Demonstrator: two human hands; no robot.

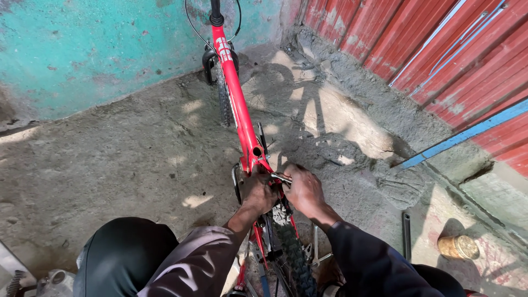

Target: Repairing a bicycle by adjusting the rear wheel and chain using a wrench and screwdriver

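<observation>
**Both hands at the seat-post end of a red bicycle frame**

The red bicycle frame (237,93) stands upright, its front end pointing away from the person toward the turquoise wall (99,49). The person crouches over its near end, knees on either side, which puts both hands right at the open tube top (257,150) where the frame's tubes meet. The left hand (258,192) is closed around the frame just below that opening, apparently steadying it. The right hand (304,190), just right of the frame, is clamped on a slim metal tool (280,177) whose tip reaches across to the frame; what the tip engages is hidden by the fingers. The knobby rear tyre (294,256) sits directly below the hands, between the person's legs.

Left of the frame the concrete ground (121,159) lies open and flat. Right of the frame the room is tighter: a rough cement ridge runs along the red corrugated shutter (440,49), and a blue bar (467,133) slants across it. A flat dark metal bar (406,234) and a round brownish tin (459,247) lie on the ground well to the right of the rear tyre, near the person's right elbow.
</observation>
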